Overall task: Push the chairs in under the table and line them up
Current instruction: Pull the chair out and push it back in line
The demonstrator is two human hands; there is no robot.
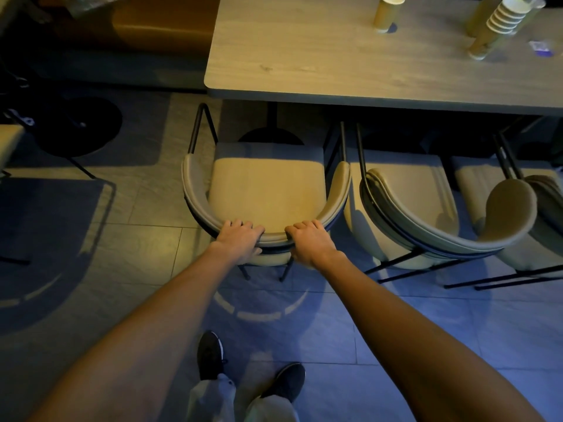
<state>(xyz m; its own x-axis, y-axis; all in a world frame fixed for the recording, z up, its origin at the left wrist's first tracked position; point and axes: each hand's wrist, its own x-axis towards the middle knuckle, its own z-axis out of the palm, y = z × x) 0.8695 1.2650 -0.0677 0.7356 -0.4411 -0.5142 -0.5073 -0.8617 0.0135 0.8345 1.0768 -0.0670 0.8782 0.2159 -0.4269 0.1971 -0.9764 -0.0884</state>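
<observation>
A beige padded chair (265, 190) with a curved backrest and dark metal legs stands in front of me, its seat front just under the edge of the long wooden table (304, 62). My left hand (239, 239) and my right hand (309, 242) both grip the top of its backrest, fingers curled over the rim, a hand's width apart. To the right, a second matching chair (411, 208) sits turned at an angle, partly under the table. A third chair (542, 202) is cut off at the right edge.
Paper cups (387, 13) and a leaning stack of cups (499, 22) stand on the table. Another table's round black base (76, 126) and chair legs lie to the left. My feet (249, 367) stand on grey floor tiles behind the chair.
</observation>
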